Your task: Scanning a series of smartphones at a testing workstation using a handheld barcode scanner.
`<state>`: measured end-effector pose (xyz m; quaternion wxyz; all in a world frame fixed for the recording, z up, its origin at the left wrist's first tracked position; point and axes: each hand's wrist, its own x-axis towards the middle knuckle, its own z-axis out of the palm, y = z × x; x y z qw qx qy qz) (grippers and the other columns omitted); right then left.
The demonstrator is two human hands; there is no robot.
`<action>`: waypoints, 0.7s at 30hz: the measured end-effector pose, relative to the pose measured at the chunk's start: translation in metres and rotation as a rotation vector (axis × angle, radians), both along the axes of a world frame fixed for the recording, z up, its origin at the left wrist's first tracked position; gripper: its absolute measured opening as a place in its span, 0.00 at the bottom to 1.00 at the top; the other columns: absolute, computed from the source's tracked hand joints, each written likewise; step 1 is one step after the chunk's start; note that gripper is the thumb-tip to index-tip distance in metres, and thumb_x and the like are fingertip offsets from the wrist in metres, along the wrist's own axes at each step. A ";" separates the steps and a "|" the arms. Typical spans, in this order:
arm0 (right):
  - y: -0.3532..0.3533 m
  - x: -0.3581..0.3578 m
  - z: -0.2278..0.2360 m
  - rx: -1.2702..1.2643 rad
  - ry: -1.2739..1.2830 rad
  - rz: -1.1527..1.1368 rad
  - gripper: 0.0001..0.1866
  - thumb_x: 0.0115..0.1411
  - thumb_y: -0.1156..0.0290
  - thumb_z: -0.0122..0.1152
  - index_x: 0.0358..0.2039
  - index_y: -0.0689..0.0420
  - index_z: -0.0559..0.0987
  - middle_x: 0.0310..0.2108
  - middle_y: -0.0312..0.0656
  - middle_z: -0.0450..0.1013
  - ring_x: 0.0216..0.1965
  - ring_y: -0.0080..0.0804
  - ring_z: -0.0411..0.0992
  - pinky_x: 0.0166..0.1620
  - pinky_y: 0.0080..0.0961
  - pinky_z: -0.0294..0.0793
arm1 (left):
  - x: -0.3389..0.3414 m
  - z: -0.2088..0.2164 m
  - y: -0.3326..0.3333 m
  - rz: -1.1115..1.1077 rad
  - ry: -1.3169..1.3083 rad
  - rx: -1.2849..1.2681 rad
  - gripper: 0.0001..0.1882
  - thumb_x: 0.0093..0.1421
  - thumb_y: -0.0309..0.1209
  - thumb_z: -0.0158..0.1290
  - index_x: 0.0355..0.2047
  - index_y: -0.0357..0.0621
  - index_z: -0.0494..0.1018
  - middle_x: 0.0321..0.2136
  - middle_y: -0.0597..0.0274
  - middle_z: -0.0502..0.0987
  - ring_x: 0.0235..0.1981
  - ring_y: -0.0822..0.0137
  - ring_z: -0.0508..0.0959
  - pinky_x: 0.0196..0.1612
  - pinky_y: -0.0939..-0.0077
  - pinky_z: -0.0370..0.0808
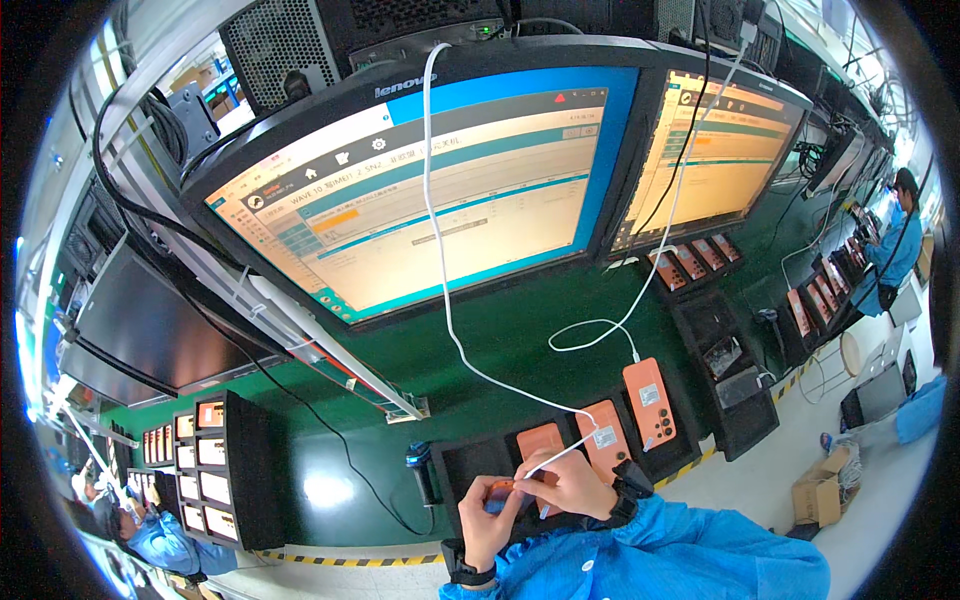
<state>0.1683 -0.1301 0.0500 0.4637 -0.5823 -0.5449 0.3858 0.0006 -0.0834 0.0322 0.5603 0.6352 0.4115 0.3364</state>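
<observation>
My left hand (pixel 484 532) is closed around an orange phone (pixel 499 489), which the fingers mostly cover. Pinched in my right hand (pixel 578 486) is the end of a white cable (pixel 455 340), held right at the phone's edge. Whether its plug sits inside the phone cannot be seen. Just beyond my hands, an orange phone (pixel 541 441) and another orange phone (pixel 604 434) lie in a black tray (pixel 470 460). To their right, a third orange phone (pixel 650 398) has a second white cable (pixel 634 345) joined to its top end. Dark bands circle both wrists.
Two monitors (pixel 440 190) stand behind the green bench (pixel 400 350). A black handheld scanner (pixel 422 474) lies left of the tray. Black racks with orange phones (pixel 212 465) stand at the left; more trays (pixel 745 400) are at the right. Co-workers in blue (pixel 890 250) are at both sides.
</observation>
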 end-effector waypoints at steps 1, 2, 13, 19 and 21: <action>0.000 0.001 0.001 0.001 -0.001 -0.001 0.07 0.54 0.72 0.66 0.31 0.61 0.80 0.30 0.40 0.77 0.32 0.31 0.76 0.37 0.25 0.73 | 0.001 0.000 -0.001 -0.001 -0.001 0.001 0.10 0.54 0.26 0.62 0.33 0.35 0.74 0.26 0.59 0.79 0.29 0.75 0.77 0.34 0.81 0.73; 0.000 0.002 0.001 0.026 0.006 0.001 0.07 0.54 0.72 0.66 0.31 0.61 0.80 0.31 0.40 0.77 0.32 0.32 0.76 0.37 0.26 0.73 | 0.002 0.001 -0.002 0.007 0.001 -0.001 0.10 0.54 0.27 0.62 0.33 0.35 0.74 0.26 0.59 0.79 0.28 0.75 0.77 0.34 0.81 0.73; 0.002 0.005 -0.002 0.181 0.018 0.107 0.09 0.53 0.68 0.68 0.32 0.60 0.80 0.29 0.41 0.75 0.28 0.28 0.73 0.28 0.22 0.70 | -0.002 0.010 -0.012 0.050 0.065 0.035 0.10 0.53 0.27 0.63 0.31 0.35 0.73 0.24 0.59 0.78 0.27 0.75 0.76 0.33 0.80 0.73; 0.001 0.009 -0.005 0.127 0.005 0.142 0.10 0.54 0.66 0.67 0.32 0.59 0.80 0.26 0.40 0.75 0.26 0.28 0.74 0.28 0.21 0.71 | -0.002 -0.002 -0.012 0.053 0.006 -0.026 0.10 0.52 0.26 0.63 0.30 0.35 0.73 0.24 0.60 0.78 0.27 0.75 0.76 0.33 0.80 0.72; -0.003 0.014 -0.007 -0.086 0.119 0.154 0.11 0.55 0.65 0.67 0.32 0.60 0.81 0.24 0.39 0.75 0.27 0.26 0.75 0.28 0.21 0.71 | -0.002 -0.003 -0.011 0.015 0.011 -0.036 0.10 0.52 0.26 0.63 0.30 0.35 0.73 0.24 0.60 0.78 0.27 0.75 0.76 0.34 0.80 0.72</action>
